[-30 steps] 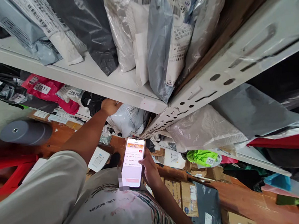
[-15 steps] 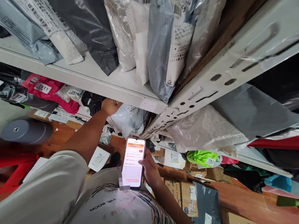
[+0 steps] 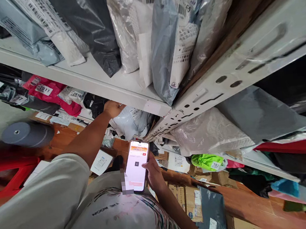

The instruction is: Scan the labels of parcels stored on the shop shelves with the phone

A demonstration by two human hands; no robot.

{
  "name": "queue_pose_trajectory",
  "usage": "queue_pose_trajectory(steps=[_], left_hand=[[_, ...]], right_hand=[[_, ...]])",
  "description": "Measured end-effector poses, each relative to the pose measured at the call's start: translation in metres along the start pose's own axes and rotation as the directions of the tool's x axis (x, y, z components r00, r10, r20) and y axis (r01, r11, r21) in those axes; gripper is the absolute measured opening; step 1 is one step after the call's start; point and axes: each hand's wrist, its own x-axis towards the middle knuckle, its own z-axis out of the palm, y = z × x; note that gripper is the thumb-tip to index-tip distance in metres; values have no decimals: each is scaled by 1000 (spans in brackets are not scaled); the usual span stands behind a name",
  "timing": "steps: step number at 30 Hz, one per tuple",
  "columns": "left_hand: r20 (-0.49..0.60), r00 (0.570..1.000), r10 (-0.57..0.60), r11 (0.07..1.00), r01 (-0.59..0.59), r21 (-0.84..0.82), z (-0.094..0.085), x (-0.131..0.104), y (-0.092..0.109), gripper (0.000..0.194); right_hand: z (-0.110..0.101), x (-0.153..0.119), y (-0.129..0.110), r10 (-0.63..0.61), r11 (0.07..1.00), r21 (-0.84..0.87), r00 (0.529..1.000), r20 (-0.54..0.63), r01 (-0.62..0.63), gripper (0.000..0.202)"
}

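My right hand (image 3: 154, 172) grips a smartphone (image 3: 135, 172) upright in front of my shirt, thumb at the right edge of its screen. The lit screen is mostly white, with an orange banner, a small red button and a small dark square in the middle. On the lower shelf, my left hand (image 3: 113, 108) is closed on the top of a pale grey plastic parcel (image 3: 132, 121) with a printed label. Its fingertips are partly hidden. Just left of it lies a black bag parcel (image 3: 94, 104), then a white one (image 3: 73, 95) marked 2016.
An upper shelf (image 3: 106, 83) packed with bagged parcels overhangs my left hand. A perforated metal post (image 3: 207, 83) rises at the right. A red stool (image 3: 14, 176) and a grey cylinder (image 3: 26, 134) stand at left. Cardboard boxes (image 3: 193, 203) lie on the floor.
Lines of text on the phone screen have gone, and a small dark square now shows there. Both hands have stayed in place.
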Motion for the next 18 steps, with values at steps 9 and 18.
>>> queue_pose_trajectory(steps=[9,18], left_hand=[[-3,1000,-7,1000,7,5,-1,-2,1,50],[29,1000,0,1000,1,-15,-1,-1,1,50]], right_hand=[[-1,1,2,-3,1000,9,998,60,2,44],[-4,4,7,-41,998,-44,993,108,46,44]])
